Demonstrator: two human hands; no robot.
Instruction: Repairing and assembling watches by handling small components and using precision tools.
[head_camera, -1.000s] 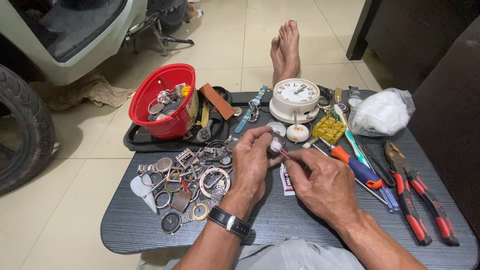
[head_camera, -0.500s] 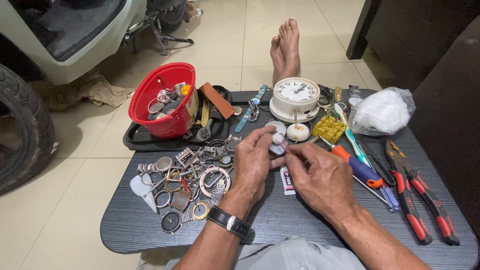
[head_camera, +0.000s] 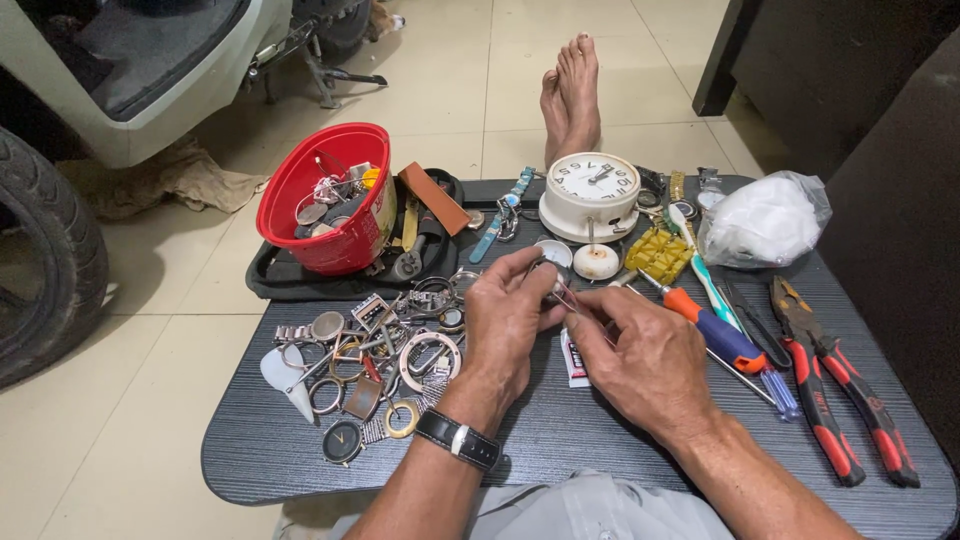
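Your left hand (head_camera: 508, 322) and right hand (head_camera: 640, 355) meet over the middle of the desk (head_camera: 560, 430). The fingers of both are pinched together on a small metal part (head_camera: 556, 290), too small to make out, with thin tweezers (head_camera: 572, 303) in your right-hand grip; a black wristwatch (head_camera: 458, 440) sits on your left wrist.

At nine o'clock from your hands lies a heap of watch cases, rings and bracelet links (head_camera: 375, 355). At twelve o'clock stands a white alarm clock (head_camera: 590, 193), with a small white knob (head_camera: 596, 262) just before it and a yellow holder (head_camera: 658, 255) beside it. At ten o'clock a red bowl (head_camera: 325, 195) of watch parts rests in a black tray (head_camera: 300, 280). At three o'clock lie an orange-and-blue screwdriver (head_camera: 715, 330) and red-handled pliers (head_camera: 835, 385), and at two o'clock a clear bag of white stuff (head_camera: 765, 220).

The desk is dark with a fine grain and rounded corners, low over a pale tiled floor (head_camera: 150, 400). Your bare feet (head_camera: 572, 95) lie past the far edge. At nine to ten o'clock are a tyre (head_camera: 45, 270) and a white scooter body (head_camera: 150, 75) with a rag (head_camera: 160, 180) beneath; dark furniture (head_camera: 860, 90) stands at two o'clock.
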